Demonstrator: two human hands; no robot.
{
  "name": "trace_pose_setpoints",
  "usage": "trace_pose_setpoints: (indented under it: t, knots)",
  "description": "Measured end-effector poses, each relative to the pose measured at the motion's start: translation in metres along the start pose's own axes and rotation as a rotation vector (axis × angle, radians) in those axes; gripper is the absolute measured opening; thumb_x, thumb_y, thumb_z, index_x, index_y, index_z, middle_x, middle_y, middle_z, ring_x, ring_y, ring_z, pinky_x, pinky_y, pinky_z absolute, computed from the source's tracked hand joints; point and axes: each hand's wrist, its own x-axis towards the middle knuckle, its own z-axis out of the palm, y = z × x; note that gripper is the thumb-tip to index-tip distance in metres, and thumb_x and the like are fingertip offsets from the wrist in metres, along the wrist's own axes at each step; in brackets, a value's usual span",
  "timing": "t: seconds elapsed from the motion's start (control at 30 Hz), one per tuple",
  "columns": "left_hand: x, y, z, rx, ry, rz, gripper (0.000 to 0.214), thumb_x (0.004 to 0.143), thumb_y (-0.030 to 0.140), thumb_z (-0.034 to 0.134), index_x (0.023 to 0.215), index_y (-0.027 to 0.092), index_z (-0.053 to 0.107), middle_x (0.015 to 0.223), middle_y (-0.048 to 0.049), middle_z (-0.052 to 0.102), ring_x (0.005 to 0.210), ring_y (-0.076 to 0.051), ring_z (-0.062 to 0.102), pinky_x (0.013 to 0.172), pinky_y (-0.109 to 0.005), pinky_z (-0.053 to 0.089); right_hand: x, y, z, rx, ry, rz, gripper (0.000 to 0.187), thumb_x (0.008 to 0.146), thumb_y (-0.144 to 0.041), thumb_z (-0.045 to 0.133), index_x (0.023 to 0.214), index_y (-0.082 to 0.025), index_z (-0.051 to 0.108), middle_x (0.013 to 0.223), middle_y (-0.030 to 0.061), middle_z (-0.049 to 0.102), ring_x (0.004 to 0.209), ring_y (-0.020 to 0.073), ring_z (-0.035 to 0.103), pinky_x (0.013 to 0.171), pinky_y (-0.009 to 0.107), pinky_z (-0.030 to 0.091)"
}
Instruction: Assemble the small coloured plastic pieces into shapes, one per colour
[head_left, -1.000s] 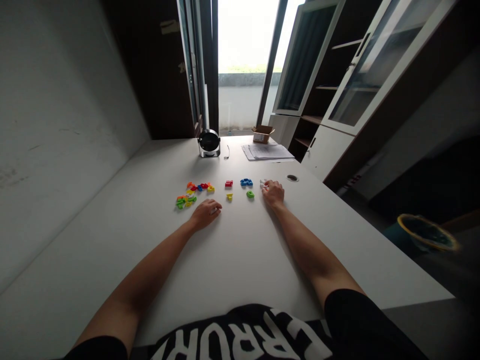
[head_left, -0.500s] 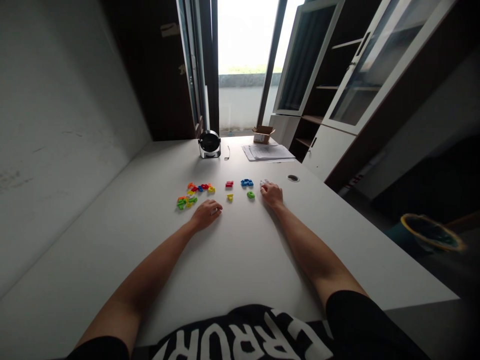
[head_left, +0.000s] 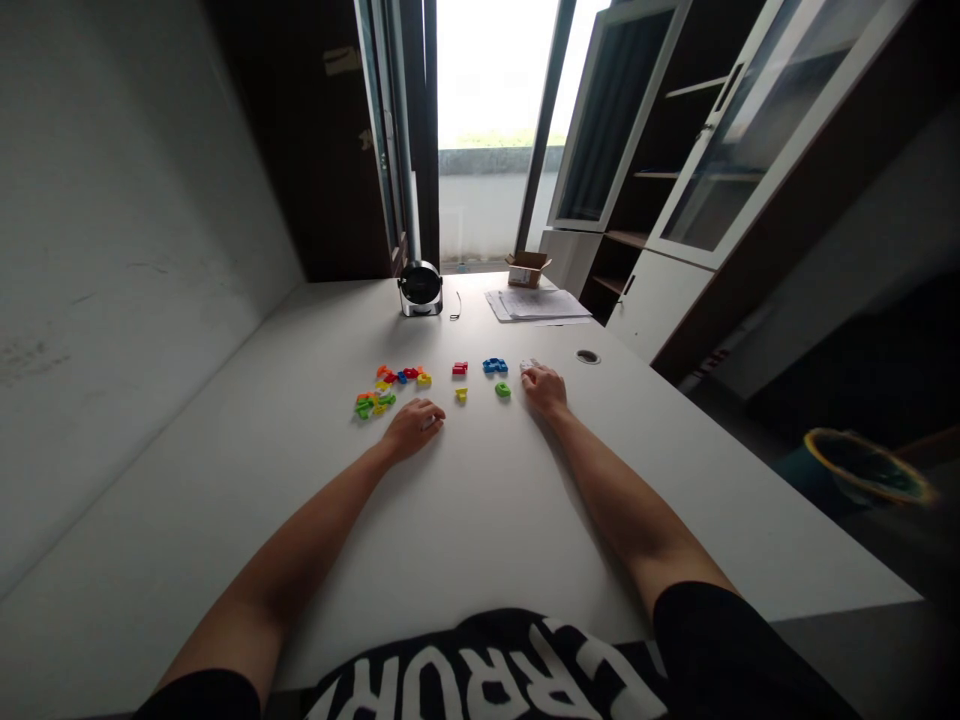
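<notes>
- Black T-shirt (head_left: 487,675) with big white lettering at bottom of view, torso up against the near edge of the white desk (head_left: 225,520).
- Left hand (head_left: 415,428): palm down on desktop, fingers curled and close together. Small white bit shows at the fingertips (head_left: 429,422); cannot tell if it is pinched.
- Right hand (head_left: 544,388): palm down, fingers curled inward, fingertips touching or just beside a small white piece (head_left: 528,365). Cannot tell if it is gripped.
- Between the hands, toy plastic letters: green letter (head_left: 502,390) nearest the right hand, yellow letter (head_left: 461,395), blue letter (head_left: 494,366), red letter (head_left: 460,368), all apart from each other.
- Left of those, just beyond the left hand: mixed pile of colored letters (head_left: 379,393), in green, yellow, orange, red and blue.
- Right of the right hand: round cable grommet (head_left: 588,357) set in the desk.
- Far end of desk: black-and-silver desk fan (head_left: 420,290), short dark cable (head_left: 454,306), paper stack (head_left: 536,305), open cardboard box (head_left: 528,270).
- Right of desk: wastebasket (head_left: 862,468), glass-door cabinet (head_left: 720,130).
- Beyond desk: bright glass door (head_left: 487,190).
</notes>
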Motion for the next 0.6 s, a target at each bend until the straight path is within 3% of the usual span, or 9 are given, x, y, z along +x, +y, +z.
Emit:
trace_pose_setpoints:
  t: [0.17,0.43,0.6]
  knots:
    - [0.000,-0.005,-0.001,0.081,0.052,-0.044,0.015,0.092,0.024,0.056,0.094,0.024,0.071,0.100,-0.0066,0.070,0.100,-0.025,0.061,0.091,-0.040,0.048,0.000,0.000,0.000,0.022,0.004,-0.017,0.026,0.092,-0.027,0.052,0.099,-0.022,0.077,0.117,0.0095,0.070,0.105,0.0254,0.061,0.098,0.036,0.042]
    - [-0.001,-0.033,-0.017,0.244,0.261,-0.246,0.016,0.091,0.025,0.055,0.091,0.024,0.070,0.105,-0.0087,0.069,0.106,-0.030,0.058,0.099,-0.048,0.042,-0.001,0.000,-0.002,0.073,0.046,-0.023,0.026,0.091,-0.027,0.052,0.098,-0.020,0.076,0.113,0.0105,0.070,0.102,0.0246,0.062,0.097,0.035,0.043]
    - [-0.003,-0.054,-0.029,0.308,0.351,-0.434,0.026,0.089,0.025,0.054,0.108,0.020,0.070,0.122,-0.0144,0.065,0.117,-0.034,0.052,0.101,-0.050,0.040,-0.005,-0.009,-0.011,0.150,0.136,-0.070,0.027,0.092,-0.025,0.048,0.096,-0.019,0.074,0.112,0.0116,0.069,0.104,0.0253,0.061,0.098,0.036,0.042]
